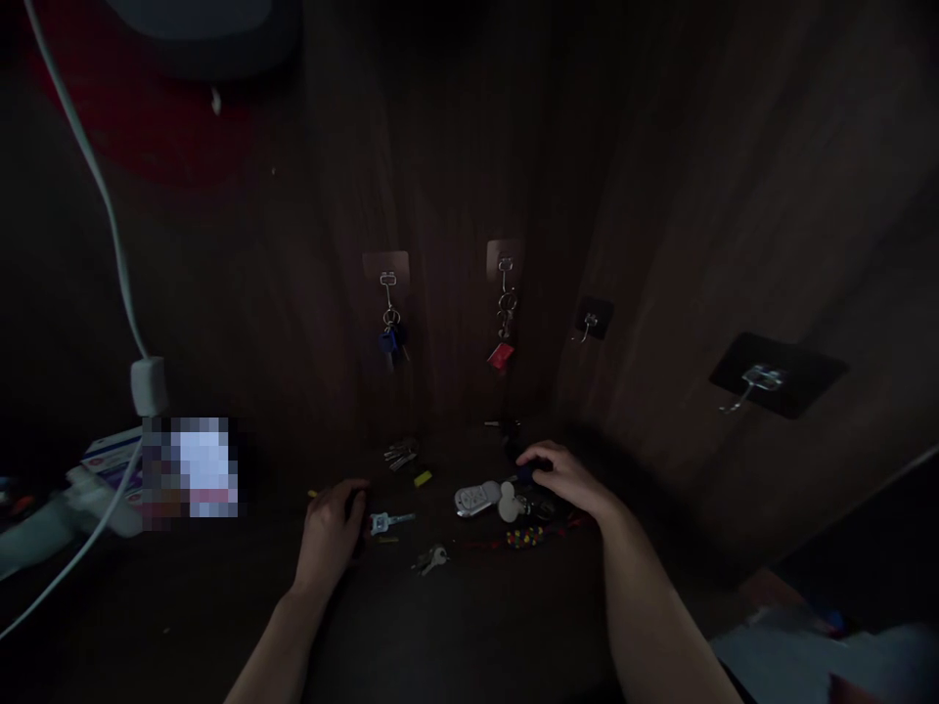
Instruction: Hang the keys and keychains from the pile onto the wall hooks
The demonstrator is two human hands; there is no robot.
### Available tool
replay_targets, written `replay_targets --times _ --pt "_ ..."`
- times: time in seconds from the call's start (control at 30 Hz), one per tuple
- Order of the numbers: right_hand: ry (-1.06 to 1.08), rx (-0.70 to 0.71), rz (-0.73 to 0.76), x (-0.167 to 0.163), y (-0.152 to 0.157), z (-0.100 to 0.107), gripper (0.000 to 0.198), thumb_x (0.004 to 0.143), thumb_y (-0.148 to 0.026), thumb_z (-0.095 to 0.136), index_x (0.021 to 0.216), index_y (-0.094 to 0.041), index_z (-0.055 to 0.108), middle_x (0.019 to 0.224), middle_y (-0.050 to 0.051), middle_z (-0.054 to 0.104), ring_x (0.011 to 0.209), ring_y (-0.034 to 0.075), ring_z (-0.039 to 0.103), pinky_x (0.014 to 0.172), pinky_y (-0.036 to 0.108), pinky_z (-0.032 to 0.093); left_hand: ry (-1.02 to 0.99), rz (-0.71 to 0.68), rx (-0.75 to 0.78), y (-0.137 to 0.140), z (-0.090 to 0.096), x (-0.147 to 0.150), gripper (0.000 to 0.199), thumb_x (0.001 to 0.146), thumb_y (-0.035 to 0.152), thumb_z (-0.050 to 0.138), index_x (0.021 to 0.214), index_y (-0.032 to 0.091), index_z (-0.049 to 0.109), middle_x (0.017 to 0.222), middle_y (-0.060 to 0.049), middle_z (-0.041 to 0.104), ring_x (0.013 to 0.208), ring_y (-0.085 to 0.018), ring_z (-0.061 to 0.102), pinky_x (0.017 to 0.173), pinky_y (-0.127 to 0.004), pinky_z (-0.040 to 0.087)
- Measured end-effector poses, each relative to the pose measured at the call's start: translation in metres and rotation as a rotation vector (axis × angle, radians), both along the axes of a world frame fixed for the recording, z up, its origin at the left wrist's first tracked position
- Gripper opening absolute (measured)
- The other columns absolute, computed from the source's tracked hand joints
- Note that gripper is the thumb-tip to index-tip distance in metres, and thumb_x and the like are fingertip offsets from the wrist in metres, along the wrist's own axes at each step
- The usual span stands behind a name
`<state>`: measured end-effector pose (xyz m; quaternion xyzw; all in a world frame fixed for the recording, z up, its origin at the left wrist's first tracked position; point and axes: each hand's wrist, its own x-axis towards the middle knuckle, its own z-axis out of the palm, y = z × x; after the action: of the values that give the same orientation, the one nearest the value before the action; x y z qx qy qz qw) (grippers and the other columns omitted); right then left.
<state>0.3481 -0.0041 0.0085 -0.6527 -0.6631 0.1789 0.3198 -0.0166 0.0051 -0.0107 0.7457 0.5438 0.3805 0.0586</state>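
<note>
My left hand [334,523] rests on the dark surface with loosely bent fingers, its thumb apart, and nothing visible in it. Beside its thumb lies a pale key [381,523]. At the right, the thumb and forefinger of my right hand [568,479] curve around a small dark blue thing [524,473], too dim to make out fully. Close to that hand are a silver remote fob [476,499], a round pale tag [512,502] and a colourful beaded strap [524,538]. Further keys [432,558] and a bunch of keys [401,454] with a yellow-green tag [423,479] lie between my hands.
On the wooden back wall, one hook [388,281] carries keys with a blue tag [391,340]; another hook [506,266] carries a red tag [501,356]. Two bare hooks, one nearer [761,379] and one farther [589,321], are on the right wall. A white cable [110,215] hangs at left.
</note>
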Motion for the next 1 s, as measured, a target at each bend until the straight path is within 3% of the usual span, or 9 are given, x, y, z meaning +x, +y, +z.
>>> replay_targets --times 0.2,0.33,0.43,0.57,0.67,0.77,1.0 --pt "0.039 0.038 -0.219 0.007 0.007 -0.005 0.02 0.074 -0.026 0.048 0.082 -0.023 0.066 0.087 0.002 0.069 0.084 0.019 0.063 0.076 0.029 0.044 0.01 0.004 -0.033 0.001 -0.001 0.002 0.024 0.083 0.028 0.043 0.091 0.021 0.065 0.091 -0.005 0.071 0.088 -0.023 0.066 0.08 -0.038 0.05" --pt "0.016 -0.003 -0.375 0.012 0.008 -0.006 0.017 0.072 -0.036 0.052 0.066 -0.023 0.062 0.07 0.002 0.067 0.071 0.02 0.063 0.066 0.029 0.043 0.014 -0.008 -0.026 0.001 0.0 0.003 0.024 0.084 0.027 0.043 0.093 0.021 0.064 0.091 -0.005 0.071 0.088 -0.023 0.066 0.081 -0.038 0.05" --pt "0.028 0.09 -0.405 0.011 0.009 -0.005 0.021 0.069 -0.041 0.055 0.058 -0.023 0.058 0.066 0.002 0.064 0.067 0.02 0.06 0.065 0.03 0.043 0.017 -0.004 -0.021 0.001 -0.001 0.004 0.023 0.084 0.026 0.043 0.091 0.022 0.065 0.089 -0.004 0.071 0.086 -0.023 0.066 0.08 -0.037 0.05" --pt "0.436 0.242 -0.337 -0.001 0.01 0.0 0.026 0.066 -0.048 0.058 0.063 -0.022 0.059 0.069 0.003 0.064 0.072 0.02 0.06 0.066 0.029 0.045 0.005 -0.007 -0.009 0.001 -0.003 0.003 0.023 0.084 0.026 0.043 0.091 0.022 0.065 0.089 -0.004 0.071 0.087 -0.023 0.065 0.081 -0.038 0.05" --pt "0.845 0.209 -0.306 -0.011 0.011 0.002 0.028 0.06 -0.047 0.065 0.066 -0.02 0.058 0.07 0.002 0.064 0.071 0.018 0.061 0.061 0.028 0.047 -0.01 -0.017 -0.009 0.002 -0.004 0.003 0.023 0.084 0.026 0.043 0.091 0.022 0.065 0.09 -0.004 0.071 0.086 -0.023 0.066 0.08 -0.038 0.05" --pt "1.115 0.187 -0.269 -0.016 0.012 0.003 0.028 0.055 -0.041 0.072 0.066 -0.02 0.056 0.068 0.001 0.066 0.067 0.017 0.063 0.059 0.027 0.05 -0.007 -0.021 -0.029 0.001 -0.004 0.003 0.024 0.085 0.028 0.043 0.09 0.022 0.065 0.088 -0.004 0.072 0.084 -0.022 0.066 0.079 -0.037 0.05" --pt "1.2 0.151 -0.264 -0.019 0.011 0.004 0.03 0.058 -0.042 0.072 0.07 -0.022 0.053 0.065 0.001 0.068 0.068 0.022 0.067 0.052 0.029 0.052 0.002 -0.018 -0.035 0.001 -0.004 0.003 0.024 0.084 0.029 0.044 0.091 0.022 0.065 0.09 -0.004 0.072 0.086 -0.022 0.066 0.079 -0.036 0.05"
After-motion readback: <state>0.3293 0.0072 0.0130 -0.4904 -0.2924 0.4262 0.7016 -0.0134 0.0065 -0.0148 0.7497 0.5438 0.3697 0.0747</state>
